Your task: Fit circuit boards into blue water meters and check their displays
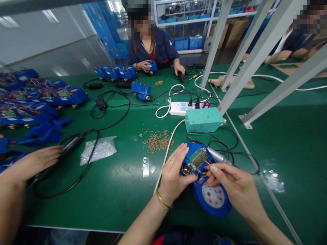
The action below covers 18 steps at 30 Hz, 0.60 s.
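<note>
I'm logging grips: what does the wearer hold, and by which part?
The left hand holds the blue meter by the edges beside its display. The right hand pinches thin wires; the exact spot is hidden.

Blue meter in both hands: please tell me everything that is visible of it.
The meter looks like blue plastic. Its rounded lower part bears a pale dial with red marks; its upper part shows a green board, a grey screen and thin coloured wires. It sits slantwise over the table. The left hand holds its upper part; the right hand pinches the wires.
</note>
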Tool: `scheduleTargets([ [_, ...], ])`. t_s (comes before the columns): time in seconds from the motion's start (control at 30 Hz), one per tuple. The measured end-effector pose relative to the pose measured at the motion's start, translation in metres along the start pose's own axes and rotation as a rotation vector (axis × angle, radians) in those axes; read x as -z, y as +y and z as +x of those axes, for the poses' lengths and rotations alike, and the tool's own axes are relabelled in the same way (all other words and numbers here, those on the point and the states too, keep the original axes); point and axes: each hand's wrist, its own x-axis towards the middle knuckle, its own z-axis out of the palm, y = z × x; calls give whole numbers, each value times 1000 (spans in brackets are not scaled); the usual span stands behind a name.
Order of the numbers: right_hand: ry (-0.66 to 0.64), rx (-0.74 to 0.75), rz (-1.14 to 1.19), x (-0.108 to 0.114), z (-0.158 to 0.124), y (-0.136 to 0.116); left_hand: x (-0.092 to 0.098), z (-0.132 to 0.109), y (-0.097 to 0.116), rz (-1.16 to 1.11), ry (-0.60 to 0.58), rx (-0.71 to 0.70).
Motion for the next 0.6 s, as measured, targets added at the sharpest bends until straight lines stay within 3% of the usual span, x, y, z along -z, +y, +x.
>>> scheduleTargets([
  [0.6, 8, -102, -7, -4, 3, -8, -4, -4, 2, -11, 51, 70],
])
